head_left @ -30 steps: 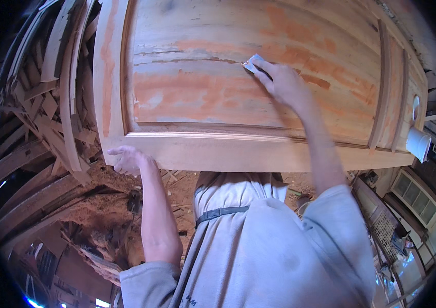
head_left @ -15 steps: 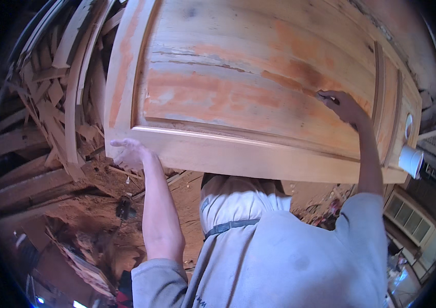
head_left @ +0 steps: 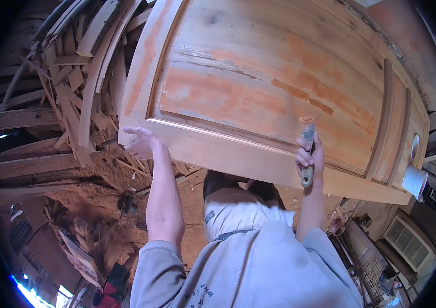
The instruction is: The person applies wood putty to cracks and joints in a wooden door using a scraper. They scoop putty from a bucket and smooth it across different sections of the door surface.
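Note:
A large panelled wooden door [head_left: 248,161] lies across in front of me, with orange filler smeared over its big panel and a darker wet streak along a crack. My right hand [head_left: 310,156] is closed round the worn handle of a putty knife [head_left: 308,134]. Its blade points away from me, orange filler on the tip, held above the door's near part. At the door's near left corner my left hand [head_left: 142,142] rests against the edge, fingers spread and holding nothing. Its palm side is partly hidden.
A white tub [head_left: 414,180] sits at the door's right end, beside a round hole [head_left: 415,146]. Offcuts of wood [head_left: 81,82] are heaped on the left. Sawdust [head_left: 110,179] covers the ground below, and a framed window sash [head_left: 409,241] leans at the lower right.
My right hand has drawn back toward me from the crack and turned the putty knife upright. A dark filler streak now shows where it was. My left hand stays at the corner.

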The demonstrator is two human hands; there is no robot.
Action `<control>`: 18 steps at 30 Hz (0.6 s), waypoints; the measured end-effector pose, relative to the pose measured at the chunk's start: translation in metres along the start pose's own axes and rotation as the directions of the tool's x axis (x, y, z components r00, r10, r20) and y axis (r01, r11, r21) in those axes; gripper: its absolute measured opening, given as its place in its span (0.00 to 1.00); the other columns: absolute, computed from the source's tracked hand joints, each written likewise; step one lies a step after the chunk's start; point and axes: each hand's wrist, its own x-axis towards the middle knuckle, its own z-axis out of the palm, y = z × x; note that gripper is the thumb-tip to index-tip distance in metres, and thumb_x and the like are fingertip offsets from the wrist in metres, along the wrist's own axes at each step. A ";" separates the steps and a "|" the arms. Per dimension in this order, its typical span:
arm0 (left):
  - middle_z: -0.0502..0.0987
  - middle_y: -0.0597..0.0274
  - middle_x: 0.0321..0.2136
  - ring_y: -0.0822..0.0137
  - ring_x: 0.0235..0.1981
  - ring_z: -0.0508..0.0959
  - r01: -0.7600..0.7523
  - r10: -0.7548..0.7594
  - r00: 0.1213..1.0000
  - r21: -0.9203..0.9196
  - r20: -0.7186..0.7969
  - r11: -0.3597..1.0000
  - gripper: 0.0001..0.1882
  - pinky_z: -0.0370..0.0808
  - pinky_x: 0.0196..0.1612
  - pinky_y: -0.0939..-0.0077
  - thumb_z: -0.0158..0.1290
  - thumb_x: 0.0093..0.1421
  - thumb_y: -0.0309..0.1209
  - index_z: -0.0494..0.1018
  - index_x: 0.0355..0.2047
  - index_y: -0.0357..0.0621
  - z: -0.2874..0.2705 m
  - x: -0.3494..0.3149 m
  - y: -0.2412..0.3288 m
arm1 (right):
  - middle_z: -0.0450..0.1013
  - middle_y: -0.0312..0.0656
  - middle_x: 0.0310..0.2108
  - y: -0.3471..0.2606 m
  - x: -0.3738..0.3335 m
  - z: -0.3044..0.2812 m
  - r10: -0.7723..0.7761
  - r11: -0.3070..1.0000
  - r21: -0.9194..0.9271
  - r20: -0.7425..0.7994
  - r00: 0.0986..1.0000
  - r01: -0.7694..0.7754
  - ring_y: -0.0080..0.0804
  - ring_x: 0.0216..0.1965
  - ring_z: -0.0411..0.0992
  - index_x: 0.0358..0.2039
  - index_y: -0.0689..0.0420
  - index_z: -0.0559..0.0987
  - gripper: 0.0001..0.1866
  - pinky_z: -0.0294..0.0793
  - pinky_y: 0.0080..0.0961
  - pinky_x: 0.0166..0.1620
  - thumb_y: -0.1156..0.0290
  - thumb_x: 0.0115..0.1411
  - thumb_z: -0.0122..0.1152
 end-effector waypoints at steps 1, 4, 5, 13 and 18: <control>0.72 0.30 0.50 0.38 0.53 0.75 0.001 -0.001 1.000 -0.013 0.013 1.000 0.50 0.70 0.57 0.45 0.31 0.66 0.68 0.63 0.56 0.22 0.000 0.000 0.000 | 0.58 0.32 0.23 0.000 0.000 -0.003 -0.001 1.000 0.000 0.001 1.000 0.001 0.16 0.10 0.55 0.41 0.52 0.67 0.14 0.60 0.16 0.12 0.54 0.74 0.46; 0.72 0.30 0.50 0.38 0.53 0.75 0.019 -0.017 0.999 -0.055 0.036 0.998 0.50 0.70 0.57 0.45 0.32 0.65 0.68 0.63 0.57 0.22 0.000 0.002 0.000 | 0.57 0.32 0.23 0.005 0.010 0.000 -0.018 1.000 -0.024 -0.060 0.998 0.016 0.15 0.10 0.55 0.41 0.51 0.67 0.14 0.60 0.16 0.12 0.54 0.74 0.46; 0.71 0.29 0.51 0.38 0.53 0.75 0.032 -0.028 0.999 -0.079 0.047 0.996 0.51 0.70 0.57 0.45 0.32 0.65 0.68 0.63 0.57 0.22 0.000 0.004 0.000 | 0.57 0.31 0.23 0.009 0.014 0.001 -0.018 0.997 -0.070 -0.058 0.998 0.014 0.15 0.10 0.55 0.41 0.50 0.67 0.14 0.60 0.16 0.13 0.53 0.74 0.46; 0.72 0.25 0.50 0.32 0.51 0.76 -0.024 0.025 0.999 -0.049 0.026 0.999 0.50 0.75 0.52 0.39 0.37 0.63 0.69 0.64 0.55 0.24 0.000 0.010 -0.013 | 0.59 0.28 0.21 0.072 0.068 0.057 -0.338 0.608 -0.788 -0.150 0.929 0.094 0.15 0.12 0.59 0.62 0.46 0.68 0.23 0.60 0.15 0.14 0.53 0.71 0.53; 0.72 0.36 0.47 0.48 0.49 0.77 -0.172 0.286 0.951 -0.562 0.120 0.809 0.33 0.79 0.49 0.52 0.41 0.72 0.52 0.64 0.53 0.26 0.006 0.044 -0.065 | 0.78 0.54 0.50 0.086 0.115 0.045 -0.652 -0.332 -0.943 0.258 0.713 0.038 0.51 0.44 0.81 0.60 0.56 0.74 0.21 0.77 0.41 0.50 0.64 0.69 0.56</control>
